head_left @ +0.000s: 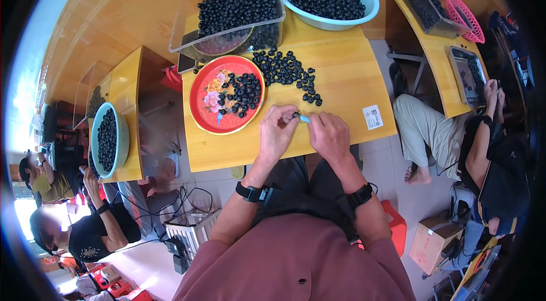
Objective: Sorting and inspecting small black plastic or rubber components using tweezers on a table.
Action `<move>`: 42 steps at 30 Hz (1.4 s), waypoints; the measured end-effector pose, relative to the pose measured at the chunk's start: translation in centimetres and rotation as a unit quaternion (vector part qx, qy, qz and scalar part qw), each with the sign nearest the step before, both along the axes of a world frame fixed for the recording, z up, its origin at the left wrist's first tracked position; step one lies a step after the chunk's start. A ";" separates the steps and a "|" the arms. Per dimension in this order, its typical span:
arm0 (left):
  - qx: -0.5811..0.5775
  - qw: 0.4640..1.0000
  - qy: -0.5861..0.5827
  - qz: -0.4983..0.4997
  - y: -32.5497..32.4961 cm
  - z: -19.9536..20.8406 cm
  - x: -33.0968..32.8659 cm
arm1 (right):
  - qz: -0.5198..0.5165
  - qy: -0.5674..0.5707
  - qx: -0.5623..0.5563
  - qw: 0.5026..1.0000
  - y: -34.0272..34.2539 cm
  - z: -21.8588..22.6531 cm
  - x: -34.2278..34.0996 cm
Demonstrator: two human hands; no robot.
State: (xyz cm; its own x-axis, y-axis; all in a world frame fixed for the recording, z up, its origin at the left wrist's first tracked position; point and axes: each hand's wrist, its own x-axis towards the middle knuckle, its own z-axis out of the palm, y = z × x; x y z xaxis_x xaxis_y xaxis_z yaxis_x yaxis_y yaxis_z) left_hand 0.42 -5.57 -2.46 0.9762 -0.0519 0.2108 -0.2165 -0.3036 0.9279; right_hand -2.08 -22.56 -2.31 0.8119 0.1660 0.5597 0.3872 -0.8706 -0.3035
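Note:
Above the near edge of the wooden table, my left hand (275, 133) pinches a small black bead (296, 114) between thumb and fingertips. My right hand (332, 135) is closed on a small tool with a light blue part (305, 119), whose end meets the bead; its full shape is hidden by my fingers. Left of my hands lies a round red tray (196, 104) with a gold rim and a flower pattern, holding several black beads. Loose black beads (284, 67) spread over the tabletop beyond my hands, beside the tray.
A clear plastic bin (185, 45) and a light blue basin (371, 2), both filled with black beads, stand at the table's far side. A white label (373, 117) is stuck at the right. People work at side tables (438, 67) left and right. Cables (193, 193) hang at lower left.

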 end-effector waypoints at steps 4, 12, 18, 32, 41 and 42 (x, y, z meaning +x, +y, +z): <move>0.014 1.000 0.024 -0.009 0.0 0.3 -0.1 | -0.002 0.004 -0.009 1.000 -0.1 -0.1 0.0; -0.156 0.985 0.064 -0.025 0.2 -2.3 0.1 | -0.017 0.020 0.003 1.000 0.1 0.1 0.3; -0.174 0.981 0.081 0.003 0.1 -1.3 -0.1 | -0.045 0.020 0.004 0.999 -0.1 0.2 0.2; -0.006 1.000 -0.007 0.002 0.3 -0.3 0.0 | -0.045 0.023 -0.001 0.999 -0.1 0.3 0.0; -0.080 0.995 0.066 0.009 0.4 -1.6 0.1 | -0.040 0.024 0.000 0.999 0.0 0.4 0.0; -0.080 0.995 0.066 0.009 0.3 -1.3 0.1 | -0.040 0.024 0.000 0.999 0.0 0.4 0.0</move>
